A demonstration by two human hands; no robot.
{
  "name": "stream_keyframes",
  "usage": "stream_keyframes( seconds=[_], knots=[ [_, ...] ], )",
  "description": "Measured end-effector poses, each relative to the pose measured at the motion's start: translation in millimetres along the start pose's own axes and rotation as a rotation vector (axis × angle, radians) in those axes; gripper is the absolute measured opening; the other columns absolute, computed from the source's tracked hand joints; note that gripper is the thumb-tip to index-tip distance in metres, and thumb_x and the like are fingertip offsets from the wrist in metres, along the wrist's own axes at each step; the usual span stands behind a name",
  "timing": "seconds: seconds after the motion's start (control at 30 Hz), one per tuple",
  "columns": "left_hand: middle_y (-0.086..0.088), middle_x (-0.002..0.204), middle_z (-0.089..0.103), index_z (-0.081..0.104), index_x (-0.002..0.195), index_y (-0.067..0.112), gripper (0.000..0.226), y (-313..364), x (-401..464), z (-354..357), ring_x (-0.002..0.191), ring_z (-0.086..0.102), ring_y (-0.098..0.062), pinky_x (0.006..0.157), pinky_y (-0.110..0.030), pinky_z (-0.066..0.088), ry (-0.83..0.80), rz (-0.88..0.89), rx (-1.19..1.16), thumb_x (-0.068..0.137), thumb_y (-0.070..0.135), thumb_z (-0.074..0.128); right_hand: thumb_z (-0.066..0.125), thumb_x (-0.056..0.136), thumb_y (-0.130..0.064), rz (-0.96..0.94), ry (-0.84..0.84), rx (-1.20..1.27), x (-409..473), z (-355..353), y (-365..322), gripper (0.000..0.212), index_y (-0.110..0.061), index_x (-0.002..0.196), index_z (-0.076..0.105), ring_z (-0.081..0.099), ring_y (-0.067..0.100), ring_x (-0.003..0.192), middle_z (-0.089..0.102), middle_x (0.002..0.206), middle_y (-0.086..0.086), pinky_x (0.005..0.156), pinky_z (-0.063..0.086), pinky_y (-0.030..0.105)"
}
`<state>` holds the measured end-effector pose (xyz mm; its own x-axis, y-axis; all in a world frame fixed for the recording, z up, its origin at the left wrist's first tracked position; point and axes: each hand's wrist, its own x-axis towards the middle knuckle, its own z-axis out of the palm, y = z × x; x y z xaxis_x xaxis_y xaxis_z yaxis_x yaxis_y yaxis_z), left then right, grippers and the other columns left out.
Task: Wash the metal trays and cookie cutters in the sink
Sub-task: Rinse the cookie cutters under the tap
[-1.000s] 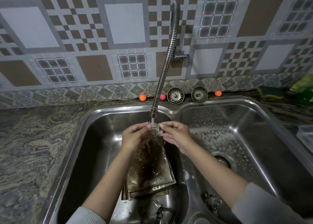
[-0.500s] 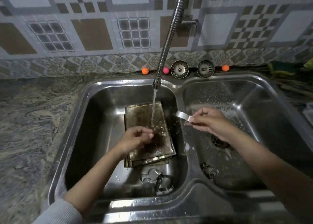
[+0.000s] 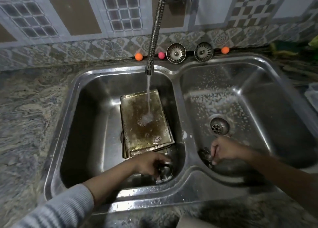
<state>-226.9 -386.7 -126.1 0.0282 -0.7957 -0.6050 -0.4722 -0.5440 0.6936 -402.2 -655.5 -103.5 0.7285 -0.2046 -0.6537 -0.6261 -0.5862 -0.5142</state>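
A stack of stained metal trays (image 3: 146, 121) lies in the left basin with tap water (image 3: 148, 97) running onto the top one. My left hand (image 3: 149, 165) is at the near right corner of that basin, fingers curled around a round cookie cutter (image 3: 166, 170). My right hand (image 3: 225, 150) is low in the right basin, its fingertips at a dark cookie cutter (image 3: 204, 156) lying on the basin floor. Motion blur hides whether the right hand still grips a cutter.
The flexible faucet hose (image 3: 155, 29) hangs over the left basin. Two sink strainers (image 3: 176, 53) and small orange and pink balls (image 3: 138, 56) sit on the back ledge. The right basin drain (image 3: 219, 126) is open, with foam specks around it. Marbled countertop (image 3: 25, 115) lies to the left.
Both hands dropped from the tap toward the near side of the sink. The right hand carried a ring cutter down into the right basin; the left hand moved off the trays to the cutters.
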Motion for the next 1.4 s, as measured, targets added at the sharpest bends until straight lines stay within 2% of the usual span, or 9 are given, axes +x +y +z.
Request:
stream_keyframes(
  seconds=[0.13,0.33,0.47,0.6,0.73,0.87,0.97,1.17,1.4],
  knots=[
    [-0.001,0.142,0.048,0.049,0.137,0.015,0.072,8.1,4.6,4.0,0.124,0.05,-0.016,0.099,-0.017,0.038,-0.021,0.015,0.124,0.071,-0.001,0.074,0.089,0.058,-0.007,0.001,0.009,0.045,5.1,-4.1,0.0,0.031,-0.018,0.077,0.067,0.061,-0.004,0.055,0.066,0.055,-0.013,0.057,0.047,0.017],
    [0.003,0.121,0.063,0.058,0.124,0.029,0.056,5.1,6.5,7.6,0.107,0.062,-0.015,0.096,-0.035,0.049,0.104,-0.003,0.007,0.073,0.012,0.076,0.086,0.066,-0.01,-0.047,0.129,0.178,-6.8,-11.9,-4.7,0.031,-0.019,0.088,0.066,0.061,-0.009,0.057,0.065,0.076,-0.008,0.058,0.047,0.01],
    [0.01,0.114,0.061,0.059,0.119,0.032,0.063,13.7,-0.2,-9.0,0.103,0.06,-0.008,0.098,-0.021,0.045,0.243,0.034,-0.291,0.066,0.007,0.083,0.085,0.069,-0.018,-0.117,0.312,0.302,-20.5,-18.5,-23.2,0.025,-0.024,0.088,0.069,0.071,0.01,0.076,0.073,0.078,0.0,0.074,0.057,0.028],
    [-0.014,0.114,0.066,0.059,0.124,0.015,0.059,30.4,-10.9,-33.0,0.1,0.066,-0.017,0.095,-0.031,0.051,0.481,0.148,-0.632,0.071,0.0,0.079,0.078,0.076,-0.01,-0.329,0.512,0.461,-32.1,-20.5,-73.2,0.015,-0.018,0.085,0.071,0.068,0.005,0.076,0.072,0.087,-0.004,0.072,0.053,0.016],
    [-0.001,0.092,0.066,0.062,0.117,0.018,0.048,50.2,-8.9,-53.8,0.083,0.065,-0.012,0.066,-0.021,0.052,0.816,0.137,-0.852,0.074,0.008,0.078,0.074,0.079,-0.004,-0.467,0.485,0.586,-27.4,-7.6,-119.8,0.017,-0.018,0.088,0.072,0.069,0.01,0.079,0.073,0.089,-0.002,0.074,0.055,0.018],
    [0.003,0.074,0.063,0.061,0.112,0.017,0.043,62.7,-1.9,-66.6,0.071,0.064,-0.015,0.059,-0.025,0.05,1.015,0.156,-1.045,0.073,0.013,0.079,0.069,0.083,-0.001,-0.488,0.487,0.726,-5.6,8.8,-150.8,0.021,-0.018,0.095,0.071,0.07,0.005,0.079,0.072,0.093,0.002,0.075,0.053,0.016],
    [0.004,0.072,0.066,0.059,0.115,0.012,0.042,72.7,-2.7,-74.3,0.065,0.066,-0.011,0.055,-0.023,0.052,1.057,0.19,-1.139,0.077,0.009,0.076,0.069,0.084,-0.002,-0.46,0.542,0.872,13.4,15.6,-167.5,0.021,-0.021,0.092,0.072,0.072,0.018,0.084,0.074,0.089,0.005,0.081,0.057,0.03],
    [-0.008,0.088,0.069,0.063,0.107,0.011,0.027,74.6,-3.9,-91.4,0.085,0.067,-0.03,0.07,-0.036,0.056,1.164,0.149,-1.21,0.085,0.025,0.069,0.068,0.084,0.0,-0.42,0.668,1.007,39.9,2.7,-185.9,0.021,-0.021,0.085,0.072,0.073,0.02,0.078,0.073,0.083,0.004,0.08,0.058,0.033],
    [0.0,0.082,0.07,0.061,0.105,0.01,0.029,79.8,5.3,-109.5,0.079,0.066,-0.027,0.072,-0.038,0.057,1.206,0.138,-1.245,0.082,0.021,0.073,0.068,0.086,-0.004,-0.377,0.687,1.093,58.7,-14.6,-195.3,0.02,-0.024,0.084,0.07,0.071,0.017,0.073,0.073,0.08,0.004,0.068,0.054,0.023]
  ],
)
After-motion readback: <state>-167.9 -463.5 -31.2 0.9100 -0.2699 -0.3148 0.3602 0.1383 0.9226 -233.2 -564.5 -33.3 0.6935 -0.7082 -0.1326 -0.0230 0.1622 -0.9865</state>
